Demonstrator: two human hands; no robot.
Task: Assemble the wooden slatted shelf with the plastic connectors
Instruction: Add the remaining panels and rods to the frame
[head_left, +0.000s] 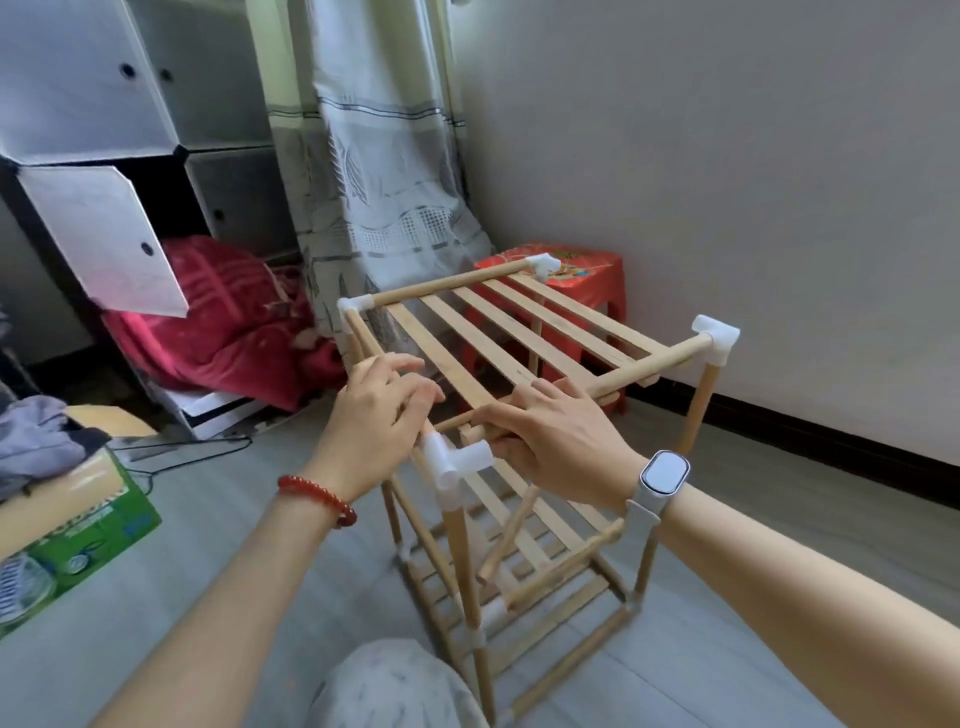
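At the bottom centre of the frame a knee in pale speckled cloth (389, 686) sits closest, and both forearms reach up from the lower corners toward the wooden shelf (519, 467), which stands on the grey floor (208, 623) in the middle of the frame, its frame of round dowels rising in tiers with slatted levels lower down. Its top slatted panel (524, 332), five pale flat slats fixed between two round rails, slopes from the upper centre down toward the hands. The right hand (561, 436), with a white watch (664, 474) on its wrist, lies over the near rail of that panel with fingers curled round it, just right of the near white connector (451, 462). The left hand (379, 410), wearing a red bead bracelet (318, 499), is just left of the same connector, fingers bent over the side dowel; whether it truly grips the dowel cannot be told. The connector caps the near upright, and its side socket points toward the right hand. Other white connectors sit at the far left corner (356, 306), the far corner (543, 264) and the right corner (719, 338). Behind the shelf stands a red stool (587, 283); a patterned curtain (374, 182) hangs at upper centre, a cube cabinet (104, 104) fills the upper left with a red blanket (218, 322) below it, and a green box (78, 535) lies at the left edge.
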